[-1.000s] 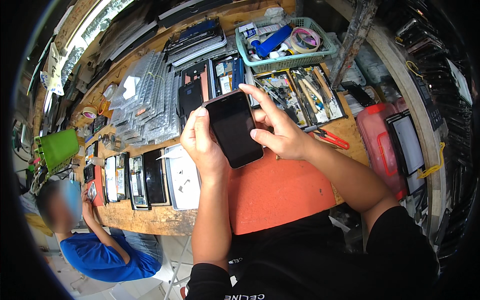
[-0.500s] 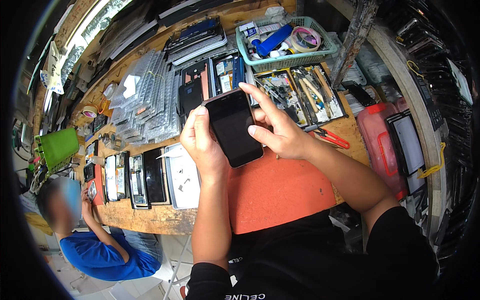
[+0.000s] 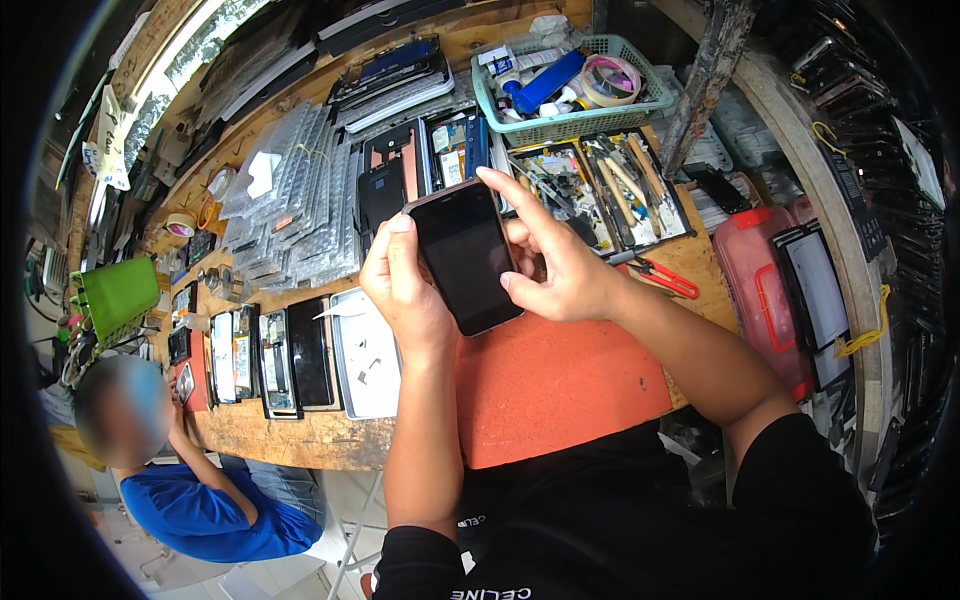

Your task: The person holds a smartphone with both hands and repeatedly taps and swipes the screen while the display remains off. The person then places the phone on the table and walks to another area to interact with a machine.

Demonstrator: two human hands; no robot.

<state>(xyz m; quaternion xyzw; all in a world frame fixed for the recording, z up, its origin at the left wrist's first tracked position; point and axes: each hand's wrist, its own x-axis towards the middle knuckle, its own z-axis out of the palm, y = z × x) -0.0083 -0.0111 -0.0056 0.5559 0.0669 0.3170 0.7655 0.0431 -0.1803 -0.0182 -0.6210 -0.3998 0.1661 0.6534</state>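
Teal bskt (image 3: 572, 127) w/ tape roll (image 3: 611, 100)

2 forearms (image 3: 432, 430) extended forward; left grip (image 3: 405, 295) curled, thumb straight; right grip's (image 3: 565, 272) index, thumb spread.

The person wore a matte black top (image 3: 600, 510) of soft, loosely folded cloth. Its wide left sleeve (image 3: 415, 562) and right sleeve (image 3: 800, 480) left both forearms bare. Bold white lettering (image 3: 490, 593) crossed the front, with a smaller white print (image 3: 470, 521) nearby. Left hand (image 3: 405, 295) and right hand (image 3: 565, 275) were ungloved.
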